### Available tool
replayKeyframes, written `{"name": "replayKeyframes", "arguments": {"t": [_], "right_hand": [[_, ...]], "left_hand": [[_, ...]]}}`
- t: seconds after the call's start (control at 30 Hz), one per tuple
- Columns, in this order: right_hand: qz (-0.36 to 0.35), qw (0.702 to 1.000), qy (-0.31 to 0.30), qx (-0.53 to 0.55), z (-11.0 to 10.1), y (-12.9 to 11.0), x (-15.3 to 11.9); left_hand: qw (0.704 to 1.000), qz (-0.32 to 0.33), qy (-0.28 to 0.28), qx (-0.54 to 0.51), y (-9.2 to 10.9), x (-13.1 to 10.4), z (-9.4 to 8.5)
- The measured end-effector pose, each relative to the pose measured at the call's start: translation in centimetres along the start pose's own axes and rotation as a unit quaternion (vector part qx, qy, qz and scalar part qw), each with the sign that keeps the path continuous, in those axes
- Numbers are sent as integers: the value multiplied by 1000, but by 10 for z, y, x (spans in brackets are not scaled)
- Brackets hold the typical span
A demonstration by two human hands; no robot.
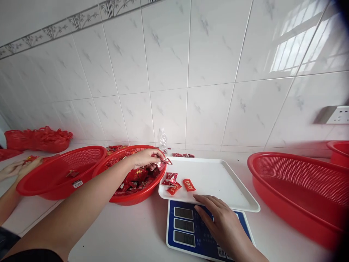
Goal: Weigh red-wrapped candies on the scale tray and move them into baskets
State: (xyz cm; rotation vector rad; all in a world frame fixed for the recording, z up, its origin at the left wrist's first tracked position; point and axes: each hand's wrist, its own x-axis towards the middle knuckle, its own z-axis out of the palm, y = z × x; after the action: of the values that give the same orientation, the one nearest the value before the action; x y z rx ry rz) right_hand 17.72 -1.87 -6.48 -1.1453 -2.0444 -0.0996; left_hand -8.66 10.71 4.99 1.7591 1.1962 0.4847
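Note:
My left hand reaches over a red basket heaped with small red wrapped packets, its fingers pinching one red packet above the basket's right rim. Just right of it is the white tray of a blue counter scale. Three red packets lie at the tray's left end, among them a flat one with gold lettering. My right hand, fingers stretched out, rests over the scale's keypad at the tray's front edge and holds nothing. The digits on the scale displays are too dim to read.
Left stands another red basket with a packet in it. Beyond it, a co-worker's hands handle something red. Red plastic bags lie along the wall. Behind the tray stands a clear bottle. A large red basket is at right.

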Motion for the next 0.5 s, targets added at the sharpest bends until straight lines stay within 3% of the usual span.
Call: {"name": "replayKeyframes", "arguments": {"t": [0.1, 0.23, 0.3, 0.5], "right_hand": [[2, 1000, -6, 0, 0, 0, 0], [2, 1000, -6, -2, -1, -1, -1], [2, 1000, -5, 0, -1, -1, 0], [0, 1000, 2, 3, -1, -2, 1]], "left_hand": [[997, 12, -14, 77, 5, 7, 15], [972, 76, 11, 224, 5, 9, 33], [962, 94, -5, 257, 5, 5, 43], [933, 26, -61, 354, 1, 3, 75]]}}
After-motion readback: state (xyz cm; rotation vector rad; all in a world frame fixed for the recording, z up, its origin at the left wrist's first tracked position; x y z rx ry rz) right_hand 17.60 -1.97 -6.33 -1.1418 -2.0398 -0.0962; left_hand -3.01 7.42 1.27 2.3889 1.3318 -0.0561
